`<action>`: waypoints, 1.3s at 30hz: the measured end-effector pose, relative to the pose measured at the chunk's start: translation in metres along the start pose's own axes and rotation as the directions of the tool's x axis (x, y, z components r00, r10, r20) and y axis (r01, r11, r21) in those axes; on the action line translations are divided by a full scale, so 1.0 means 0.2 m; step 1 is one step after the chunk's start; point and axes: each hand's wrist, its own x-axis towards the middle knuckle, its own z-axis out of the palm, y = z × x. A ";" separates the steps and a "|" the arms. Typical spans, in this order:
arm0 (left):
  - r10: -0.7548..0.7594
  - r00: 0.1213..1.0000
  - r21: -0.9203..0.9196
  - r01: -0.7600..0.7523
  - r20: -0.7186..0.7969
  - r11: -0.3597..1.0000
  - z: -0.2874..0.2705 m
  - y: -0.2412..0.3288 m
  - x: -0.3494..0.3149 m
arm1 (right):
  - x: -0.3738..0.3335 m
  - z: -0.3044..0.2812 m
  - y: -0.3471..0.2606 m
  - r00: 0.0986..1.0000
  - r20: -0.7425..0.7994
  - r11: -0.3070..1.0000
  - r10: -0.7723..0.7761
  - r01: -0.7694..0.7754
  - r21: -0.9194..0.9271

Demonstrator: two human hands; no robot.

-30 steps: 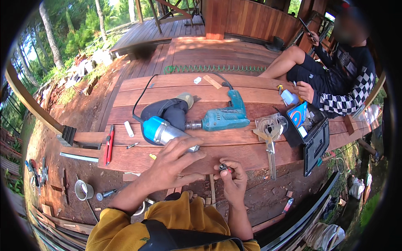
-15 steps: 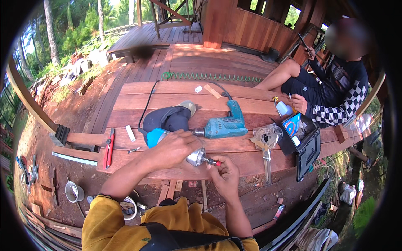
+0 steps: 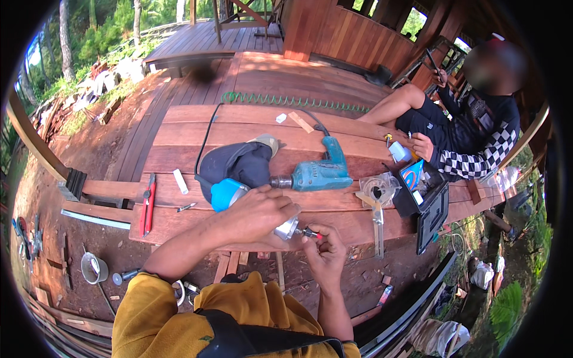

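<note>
A blue-capped trim router (image 3: 224, 194) with a silver metal body lies across the near part of the plank table. My left hand (image 3: 262, 213) is wrapped over its body from above. At the router's silver end, my right hand (image 3: 324, 246) pinches a small red-tipped router bit (image 3: 317, 235) between thumb and fingers. The bit's dark shank is at the collet; how deep it sits cannot be made out. Just beyond my hands rests a teal power drill (image 3: 322, 174), its chuck close to my left knuckles. A dark cap (image 3: 239, 166) lies behind the router.
On the table (image 3: 185, 143) are a red utility knife (image 3: 147, 206), a white stick (image 3: 180, 181), a clear router base (image 3: 379, 188) and an open black case (image 3: 431, 216). A seated co-worker (image 3: 477, 128) holds a phone at the right. Below stands a bucket (image 3: 94, 267).
The view has shifted slightly. My hands, with the router and bit, have moved a little to the right and nearer relative to the table; both grips look the same.
</note>
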 end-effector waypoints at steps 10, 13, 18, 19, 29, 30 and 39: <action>-0.030 0.998 -0.015 0.031 0.063 0.999 0.02 -0.01 -0.01 | 0.01 0.03 -0.09 0.987 -0.011 0.978 -0.159 0.156 -0.142; -0.027 0.998 -0.003 0.027 0.061 1.000 0.01 -0.01 -0.01 | 0.03 0.02 -0.10 0.965 0.000 0.942 -0.262 0.255 -0.219; -0.005 1.000 -0.024 0.005 0.020 1.000 0.00 0.03 -0.03 | 0.03 -0.01 -0.11 0.967 0.095 0.918 -0.238 0.256 -0.304; 0.007 1.000 -0.017 -0.007 0.011 1.000 0.00 0.03 -0.04 | 0.03 -0.01 -0.12 0.971 0.118 0.913 -0.208 0.236 -0.331; 0.058 0.998 0.047 -0.056 -0.039 0.997 0.05 0.05 -0.10 | 0.00 0.05 -0.13 0.995 0.033 0.987 -0.089 0.093 -0.135; 0.062 0.997 0.049 -0.060 -0.047 0.997 0.04 0.05 -0.10 | -0.01 0.06 -0.13 0.997 0.004 0.993 -0.083 0.083 -0.086; 0.096 0.995 0.047 -0.095 -0.005 0.994 0.01 0.05 -0.09 | 0.00 -0.03 -0.06 0.981 0.157 0.935 -0.116 0.161 -0.316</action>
